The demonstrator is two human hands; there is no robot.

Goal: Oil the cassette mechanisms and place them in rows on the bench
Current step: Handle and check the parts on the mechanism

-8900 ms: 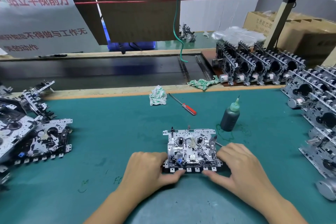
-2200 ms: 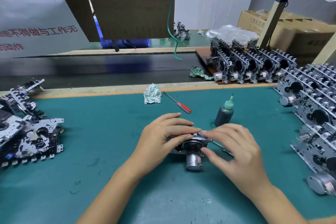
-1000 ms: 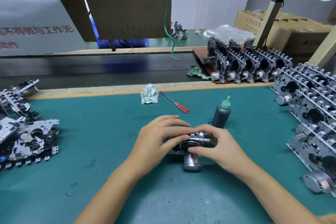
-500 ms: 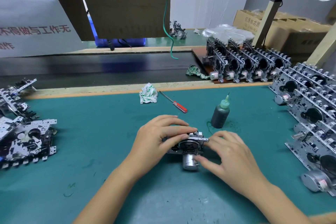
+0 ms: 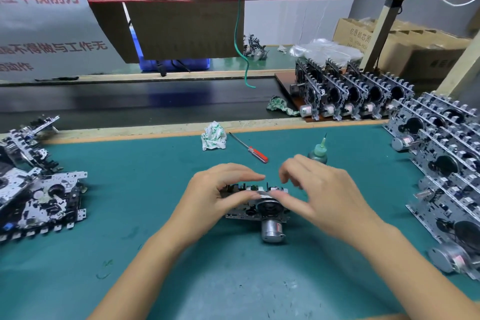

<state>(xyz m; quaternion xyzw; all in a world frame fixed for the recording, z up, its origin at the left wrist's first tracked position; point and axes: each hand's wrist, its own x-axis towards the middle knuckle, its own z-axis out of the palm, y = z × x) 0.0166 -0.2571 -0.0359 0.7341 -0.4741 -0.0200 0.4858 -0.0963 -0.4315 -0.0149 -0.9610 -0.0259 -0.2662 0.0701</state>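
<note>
A metal cassette mechanism (image 5: 253, 212) stands on its edge on the green mat (image 5: 135, 176), its round motor (image 5: 271, 231) pointing toward me. My left hand (image 5: 220, 193) grips its top edge, fingers lying over the top and thumb pressed on the near face. To its right, my right hand (image 5: 322, 189) has its thumb touching the mechanism beside the flywheel; its fingers are lifted, loosely curled and blurred. The dark oil bottle (image 5: 319, 153) with a green needle cap stands just behind my right hand, partly hidden.
Upright mechanisms stand in rows along the right edge (image 5: 441, 163) and on a board at the back right (image 5: 350, 96). A loose pile of mechanisms (image 5: 39, 189) lies at the left. A red-handled screwdriver (image 5: 249, 148) and a crumpled rag (image 5: 213, 136) lie behind my hands.
My right hand has risen from beside the motor; its fingers came off the mechanism and only the thumb stays on it. My left hand keeps its grip.
</note>
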